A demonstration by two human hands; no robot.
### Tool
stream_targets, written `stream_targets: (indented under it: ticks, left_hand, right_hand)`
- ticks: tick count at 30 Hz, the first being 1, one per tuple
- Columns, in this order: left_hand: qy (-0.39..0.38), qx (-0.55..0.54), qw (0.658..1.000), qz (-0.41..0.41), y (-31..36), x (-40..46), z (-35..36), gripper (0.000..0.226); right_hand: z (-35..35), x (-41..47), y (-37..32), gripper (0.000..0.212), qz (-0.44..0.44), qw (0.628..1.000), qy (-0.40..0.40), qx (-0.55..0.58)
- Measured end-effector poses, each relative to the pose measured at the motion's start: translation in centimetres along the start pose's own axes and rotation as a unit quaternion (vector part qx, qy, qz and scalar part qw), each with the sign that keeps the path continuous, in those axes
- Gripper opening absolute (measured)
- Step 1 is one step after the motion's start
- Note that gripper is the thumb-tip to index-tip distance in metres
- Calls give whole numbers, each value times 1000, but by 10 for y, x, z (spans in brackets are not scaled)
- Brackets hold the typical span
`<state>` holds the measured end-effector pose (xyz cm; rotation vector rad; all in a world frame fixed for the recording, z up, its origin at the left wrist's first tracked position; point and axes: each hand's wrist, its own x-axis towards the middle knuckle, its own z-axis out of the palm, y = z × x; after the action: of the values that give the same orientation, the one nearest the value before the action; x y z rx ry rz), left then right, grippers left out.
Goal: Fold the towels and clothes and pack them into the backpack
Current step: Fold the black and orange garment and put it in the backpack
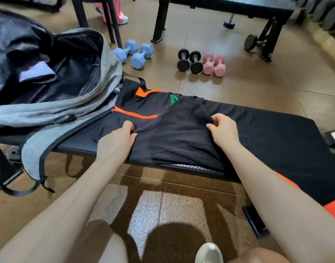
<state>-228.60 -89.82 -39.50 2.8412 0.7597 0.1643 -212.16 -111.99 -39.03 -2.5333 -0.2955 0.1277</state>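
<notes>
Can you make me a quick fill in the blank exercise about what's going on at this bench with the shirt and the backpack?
1. Both the left hand and right hand pinch the black ____.
2. The shirt has stripes of the colour ____.
3. The grey backpack on the bench stands ____.
4. The pair of dumbbells nearest the backpack is ____.

Missing words: shirt; orange; open; blue

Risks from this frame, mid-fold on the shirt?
1. The black shirt hangs over the near edge of the bench; a pull by the left hand or right hand, both pinching the fabric, might slide it off.
2. The backpack overlaps the shirt's collar end, so lifting may snag it.
</notes>
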Motion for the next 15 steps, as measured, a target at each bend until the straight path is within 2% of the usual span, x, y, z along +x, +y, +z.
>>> stream_targets:
  ticks: [3,5,7,9,11,13,15]
  left_hand:
    - [77,84,990,79,2,-3,5,30]
    - [155,47,975,154,19,-4,11,27]
    - [169,-30,957,236,48,-6,17,23]
    - [112,-99,945,290,82,-7,22,27]
    - [10,-151,945,290,111,-10,32,33]
    - [-76,-110,956,262,127,-13,46,50]
    - [-77,-28,961,265,131,-14,59,62]
  right_hand:
    - [-2,-13,3,43,-22,999,-2,-24]
    - [-6,-31,8,47,-52,997,42,-44]
    - [-12,-53,12,39,-88,990,96,-61]
    - [-16,-75,20,31,-122,983,108,-86]
    - [-17,-93,30,29,-133,978,94,-129]
    - [-19,-105,40,31,-116,969,88,-199]
    - [-24,-111,52,31,-82,959,85,-256]
